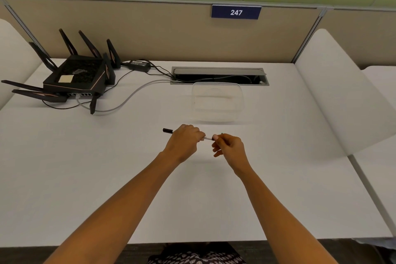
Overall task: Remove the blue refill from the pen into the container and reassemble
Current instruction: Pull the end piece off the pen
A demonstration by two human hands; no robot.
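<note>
I hold a slim pen [207, 138] level above the white desk, between both hands. Its black end [167, 130] sticks out to the left of my left hand [184, 140], which is closed around the barrel. A short pale stretch of the pen shows between the hands. My right hand [227, 146] pinches the pen's right end with thumb and forefinger; that tip is hidden by the fingers. A clear plastic container [217, 100] stands open on the desk just beyond my hands. No blue refill is visible.
A black router [75, 77] with several antennas and trailing cables sits at the back left. A cable slot [219, 75] is cut into the desk behind the container. White side dividers [334, 92] flank the desk; a panel with a "247" sign stands behind.
</note>
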